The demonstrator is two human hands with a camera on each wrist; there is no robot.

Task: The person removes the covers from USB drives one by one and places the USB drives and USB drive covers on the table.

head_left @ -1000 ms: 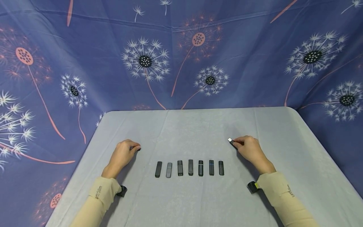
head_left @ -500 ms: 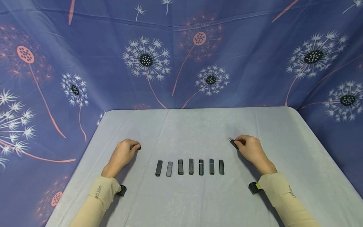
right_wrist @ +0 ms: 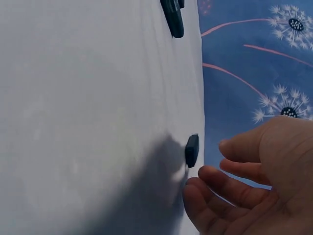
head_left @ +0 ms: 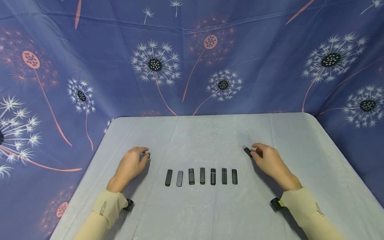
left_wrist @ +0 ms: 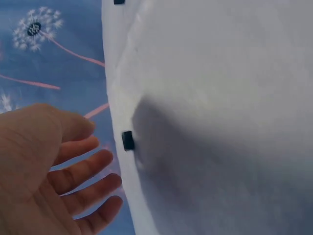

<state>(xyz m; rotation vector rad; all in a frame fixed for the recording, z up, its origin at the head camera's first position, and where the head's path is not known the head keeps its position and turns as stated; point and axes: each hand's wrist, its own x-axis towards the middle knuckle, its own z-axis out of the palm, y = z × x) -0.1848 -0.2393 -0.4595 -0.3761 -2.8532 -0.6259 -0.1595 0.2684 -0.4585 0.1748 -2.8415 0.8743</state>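
My left hand (head_left: 129, 164) is at the table's left side, its fingers spread and relaxed. Just past its fingertips lies a small black cap (head_left: 148, 155), which the left wrist view shows as a dark block (left_wrist: 127, 140) apart from the fingers. On the right, my right hand (head_left: 268, 164) hovers with loose fingers beside a black USB stick (head_left: 247, 151), whose metal plug points away to the upper left. In the right wrist view a gap shows between the thumb and that stick (right_wrist: 192, 151).
Several capped USB sticks stand in a row across the middle of the table (head_left: 192, 213), from a black one (head_left: 168, 178) and a grey one (head_left: 179, 178) to a black one (head_left: 234, 176). A dandelion-patterned cloth (head_left: 255, 40) hangs behind.
Both hands have let go: the left of the cap, the right of the USB stick, which both lie on the table. The right hand has drawn back slightly to the right.
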